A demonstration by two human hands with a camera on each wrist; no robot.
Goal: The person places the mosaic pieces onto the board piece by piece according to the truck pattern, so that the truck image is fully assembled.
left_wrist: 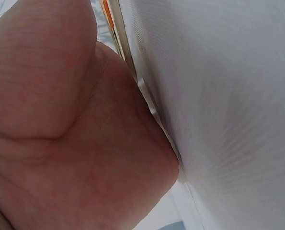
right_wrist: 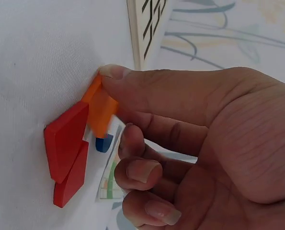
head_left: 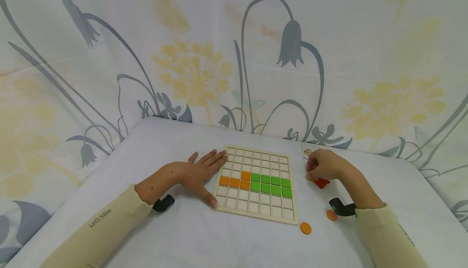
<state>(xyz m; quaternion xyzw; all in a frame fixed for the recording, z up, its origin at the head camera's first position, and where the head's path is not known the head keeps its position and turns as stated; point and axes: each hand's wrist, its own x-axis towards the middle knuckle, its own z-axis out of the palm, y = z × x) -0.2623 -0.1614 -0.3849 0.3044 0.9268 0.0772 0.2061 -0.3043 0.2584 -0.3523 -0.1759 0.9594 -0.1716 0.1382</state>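
Nearest you: two round orange discs on the white tablecloth (head_left: 204, 235), one at (head_left: 305, 228) just off the board's near right corner, the other (head_left: 331, 215) beside your right wrist. Neither is touched.

Square wooden grid board (head_left: 256, 182) sits mid-table. One band holds flat orange tiles (head_left: 234, 181) on the left and green tiles (head_left: 271, 184) on the right; the other cells are bare.

Your left hand (head_left: 201, 174) lies flat, fingers spread and straight, along the board's left edge, thumb at the near left corner. It holds nothing. Leave it there as the brace; the left wrist view shows only palm against the board edge.

Your right hand (right_wrist: 190, 139) is right of the board, thumb and index pinching a flat orange piece (right_wrist: 100, 111) with its edge on the cloth. Other fingers curl loosely. Two red flat pieces (right_wrist: 65, 148) lie touching it on the near side, and a small blue piece (right_wrist: 104, 143) sits under it on a printed pattern card (right_wrist: 108, 177), which is just beyond the hand.

My read: the pinch is only on one end of the orange piece, so it's shallow. Get the thumb further under before lifting, lift straight up, and watch you don't drag the red ones along. Match the piece to the empty cells next to the orange run before lowering it flat.
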